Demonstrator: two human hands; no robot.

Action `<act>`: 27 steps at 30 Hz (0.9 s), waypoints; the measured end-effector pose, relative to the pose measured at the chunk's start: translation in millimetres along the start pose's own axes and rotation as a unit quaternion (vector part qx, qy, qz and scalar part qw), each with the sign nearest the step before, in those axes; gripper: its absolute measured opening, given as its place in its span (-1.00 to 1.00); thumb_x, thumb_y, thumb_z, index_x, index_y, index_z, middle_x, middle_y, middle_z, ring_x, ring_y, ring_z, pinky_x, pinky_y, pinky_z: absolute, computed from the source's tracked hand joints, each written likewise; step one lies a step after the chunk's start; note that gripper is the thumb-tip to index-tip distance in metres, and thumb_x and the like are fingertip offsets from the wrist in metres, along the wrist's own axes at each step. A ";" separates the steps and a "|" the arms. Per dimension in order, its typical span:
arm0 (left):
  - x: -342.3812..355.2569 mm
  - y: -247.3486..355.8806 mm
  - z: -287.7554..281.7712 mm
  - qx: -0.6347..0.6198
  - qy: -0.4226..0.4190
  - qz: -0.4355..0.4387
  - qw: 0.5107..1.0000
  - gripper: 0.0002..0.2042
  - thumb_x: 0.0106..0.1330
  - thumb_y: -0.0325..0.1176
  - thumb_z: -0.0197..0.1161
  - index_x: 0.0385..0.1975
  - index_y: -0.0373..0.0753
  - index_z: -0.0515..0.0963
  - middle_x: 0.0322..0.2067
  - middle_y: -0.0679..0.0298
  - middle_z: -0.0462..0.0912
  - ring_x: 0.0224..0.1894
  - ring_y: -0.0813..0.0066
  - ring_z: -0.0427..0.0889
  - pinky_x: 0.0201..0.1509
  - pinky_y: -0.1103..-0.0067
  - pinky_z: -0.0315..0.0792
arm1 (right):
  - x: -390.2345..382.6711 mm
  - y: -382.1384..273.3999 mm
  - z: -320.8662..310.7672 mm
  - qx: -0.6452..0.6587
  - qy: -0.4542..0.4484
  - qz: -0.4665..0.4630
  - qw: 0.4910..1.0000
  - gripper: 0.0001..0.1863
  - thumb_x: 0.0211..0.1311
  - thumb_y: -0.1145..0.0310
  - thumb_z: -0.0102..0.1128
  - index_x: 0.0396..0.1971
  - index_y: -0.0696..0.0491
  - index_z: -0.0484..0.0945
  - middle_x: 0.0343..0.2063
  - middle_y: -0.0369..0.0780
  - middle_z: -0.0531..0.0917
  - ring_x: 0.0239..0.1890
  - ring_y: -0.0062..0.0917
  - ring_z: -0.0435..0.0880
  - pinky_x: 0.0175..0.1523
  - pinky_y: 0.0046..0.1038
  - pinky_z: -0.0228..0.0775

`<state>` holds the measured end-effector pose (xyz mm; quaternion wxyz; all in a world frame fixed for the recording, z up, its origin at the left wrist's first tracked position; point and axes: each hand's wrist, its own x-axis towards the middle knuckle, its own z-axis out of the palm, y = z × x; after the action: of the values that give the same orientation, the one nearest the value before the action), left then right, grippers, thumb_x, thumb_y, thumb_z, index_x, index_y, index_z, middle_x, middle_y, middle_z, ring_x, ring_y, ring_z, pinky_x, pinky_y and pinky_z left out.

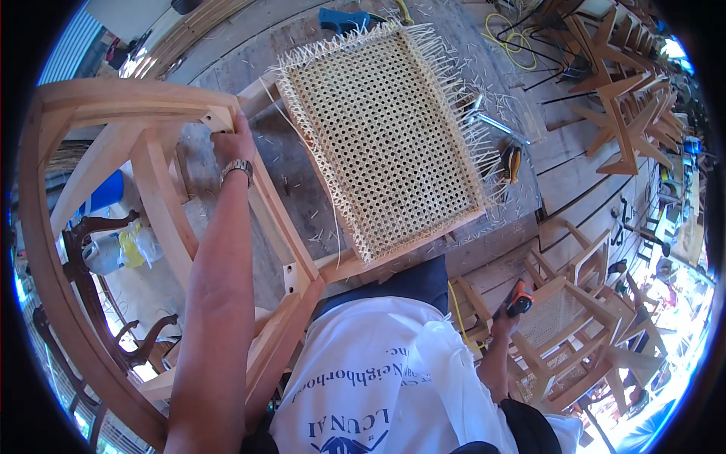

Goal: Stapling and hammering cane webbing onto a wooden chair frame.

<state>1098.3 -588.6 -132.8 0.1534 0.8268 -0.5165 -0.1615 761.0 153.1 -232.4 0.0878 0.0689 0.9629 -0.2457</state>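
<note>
On the plank workbench [529,189], a wooden chair frame [113,136] carries a woven cane seat panel [386,136] with loose strand ends bristling around it. Left hand [231,144] is clenched on the frame's rail; right hand [505,321], low beside the body, grips an orange-handled tool [520,296], mostly hidden. Pliers [511,163] lie just beside the panel.

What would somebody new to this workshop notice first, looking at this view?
Probably the pale woven cane seat panel with loose strand ends bristling along its edges, lying across the middle of the plank workbench. Next, the bare light-wood chair frame filling the left side, gripped at a top corner by the left hand. Lower right, the right hand holds an orange-and-black tool above more unfinished wooden chairs.
</note>
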 end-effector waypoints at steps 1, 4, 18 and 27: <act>4.8 -4.5 2.6 0.007 -0.005 -0.001 1.000 -0.14 0.20 0.32 0.14 0.04 -0.55 0.29 -0.04 -0.28 0.59 -0.01 -0.18 0.63 0.06 0.17 0.54 | -5.6 -3.5 0.5 -0.001 0.002 0.003 1.000 -0.55 0.07 0.24 0.48 -0.06 0.10 0.59 -0.27 -0.21 0.69 -0.22 -0.41 0.63 -0.01 -0.27 0.45; -1.4 1.1 2.1 0.027 -0.010 -0.009 1.000 -0.14 0.20 0.32 0.13 0.04 -0.55 0.30 -0.05 -0.28 0.59 -0.01 -0.17 0.63 0.07 0.17 0.54 | -16.4 -1.0 1.5 -0.097 -0.051 0.040 0.993 -0.51 0.02 0.20 0.50 -0.05 0.08 0.59 -0.21 -0.14 0.71 -0.12 -0.31 0.69 0.02 -0.23 0.45; 59.2 -24.7 29.1 0.069 -0.033 -0.006 0.997 -0.04 0.05 0.47 0.15 -0.09 -0.56 0.56 -0.06 -0.19 0.64 0.00 -0.09 0.65 0.12 0.24 0.53 | 146.4 -98.1 -121.7 -0.162 0.047 -0.257 0.951 -0.70 0.22 0.25 0.33 -0.14 0.10 0.61 -0.40 -0.14 0.71 -0.33 -0.30 0.69 -0.15 -0.26 0.48; 50.9 -22.5 32.5 0.086 -0.037 0.034 0.995 -0.04 0.08 0.47 0.12 -0.08 -0.59 0.55 -0.05 -0.22 0.63 0.02 -0.10 0.63 0.13 0.23 0.51 | 107.7 -86.2 -52.3 0.226 0.094 0.009 0.970 -0.52 0.09 0.16 0.49 -0.04 0.04 0.57 -0.26 -0.29 0.69 -0.23 -0.61 0.64 -0.15 -0.40 0.48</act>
<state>1123.7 -628.0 -177.1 0.0678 0.8123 -0.5616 -0.1416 633.7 113.2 -169.3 -0.0187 0.1182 0.8859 -0.4482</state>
